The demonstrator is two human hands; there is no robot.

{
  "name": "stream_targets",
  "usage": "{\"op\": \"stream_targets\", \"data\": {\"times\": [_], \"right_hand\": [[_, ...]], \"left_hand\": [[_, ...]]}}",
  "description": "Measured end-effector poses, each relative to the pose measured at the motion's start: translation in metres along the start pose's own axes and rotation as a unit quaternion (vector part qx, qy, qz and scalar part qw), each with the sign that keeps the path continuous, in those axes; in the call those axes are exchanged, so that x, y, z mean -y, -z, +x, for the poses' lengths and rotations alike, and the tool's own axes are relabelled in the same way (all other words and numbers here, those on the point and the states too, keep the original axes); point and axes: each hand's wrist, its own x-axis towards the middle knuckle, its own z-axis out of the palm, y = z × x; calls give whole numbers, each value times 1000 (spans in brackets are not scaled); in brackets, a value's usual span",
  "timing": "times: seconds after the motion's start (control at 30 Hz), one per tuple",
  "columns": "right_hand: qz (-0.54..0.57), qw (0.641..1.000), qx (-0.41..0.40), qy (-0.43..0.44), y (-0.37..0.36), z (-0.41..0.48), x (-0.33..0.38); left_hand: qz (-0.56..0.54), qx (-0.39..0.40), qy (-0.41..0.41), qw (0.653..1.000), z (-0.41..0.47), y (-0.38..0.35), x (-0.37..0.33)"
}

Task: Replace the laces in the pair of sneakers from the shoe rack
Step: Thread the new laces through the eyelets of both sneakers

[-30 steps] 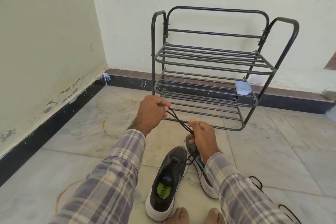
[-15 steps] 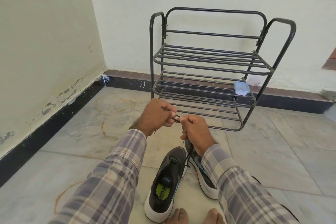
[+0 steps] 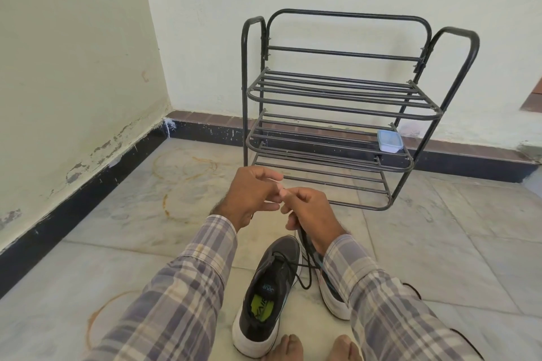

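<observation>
Black lace [image 3: 303, 239]: thin, limp, light. Right hand [image 3: 311, 214] fingers clamp it above the right sneaker [image 3: 331, 296]; left hand [image 3: 249, 196] fingers pinch its end. Best held at the stiff tip.

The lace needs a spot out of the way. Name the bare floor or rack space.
Bare: the floor between the left sneaker and the black skirting, and right of the shoe rack; its top shelf. Crowded: around the right sneaker, the lace and the feet; a small box takes the middle shelf's right end.
</observation>
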Motion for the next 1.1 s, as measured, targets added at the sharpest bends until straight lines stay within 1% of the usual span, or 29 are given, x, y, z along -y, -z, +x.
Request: {"op": "stream_targets", "data": {"times": [0.1, 0.17, 0.27, 0.37, 0.57, 0.7, 0.83, 0.97, 1.1], "right_hand": [[-18, 1000, -11, 7, -3, 2, -3], [-9, 999, -31, 2, -1, 4, -6], [-3, 998, -60, -8, 2, 5, -12], [9, 996, -89, -22, 4, 5, -15], [73, 990, -106, -49, 3, 5, -20], [80, 987, -123, -64, 4, 6, -22], [84, 986, -126, -74, 2, 5, -25], [67, 989, -115, -65, 1, 3, -23], [76, 996, -51, -16, -1, 2, -17]], "left_hand": [[-21, -8, 5, 1000, -1, -4, 3], [-48, -19, 15, 999, -2, -5, 5], [-45, -47, 17, 998, -2, -5, 8], [-64, -56, 21, 996, -3, -6, 10], [-127, -86, 32, 988, 1, -5, 12], [-127, -110, 33, 985, 1, -5, 14], [-148, -139, 17, 979, 1, -7, 16], [-136, -109, 8, 985, 0, -10, 16], [-88, -61, -7, 994, -2, -9, 14]]}}
